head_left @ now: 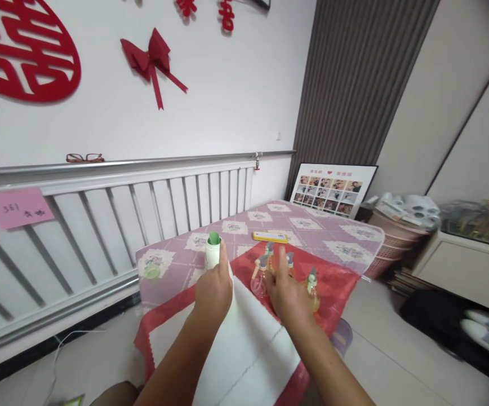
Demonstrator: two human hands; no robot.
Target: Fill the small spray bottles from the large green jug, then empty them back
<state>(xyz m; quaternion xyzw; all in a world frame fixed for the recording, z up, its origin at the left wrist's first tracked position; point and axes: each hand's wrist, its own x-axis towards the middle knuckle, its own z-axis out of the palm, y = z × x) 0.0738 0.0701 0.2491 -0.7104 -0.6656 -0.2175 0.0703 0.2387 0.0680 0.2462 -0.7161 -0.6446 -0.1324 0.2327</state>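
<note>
A white sheet (231, 361) with a jagged edge and perforated lines spreads in front of me, slanting up between my hands. My left hand (214, 290) is closed on its upper left part, thumb raised. My right hand (289, 296) is closed at its right edge, one digit pointing up; its grip is partly hidden. Just behind my left hand stands a white canister (212, 256) with a green piece (214, 238) in its mouth. Several small clear pump bottles (260, 279) stand on a red cloth (333, 285) around and behind my right hand.
The table has a purple patterned cover (259, 217). On it lie a yellow-edged case (270, 237) and a pale green lid (152, 272). A white radiator (164, 203) runs along the wall at left. Pink baskets (386, 248) and a photo board (333, 189) stand at right.
</note>
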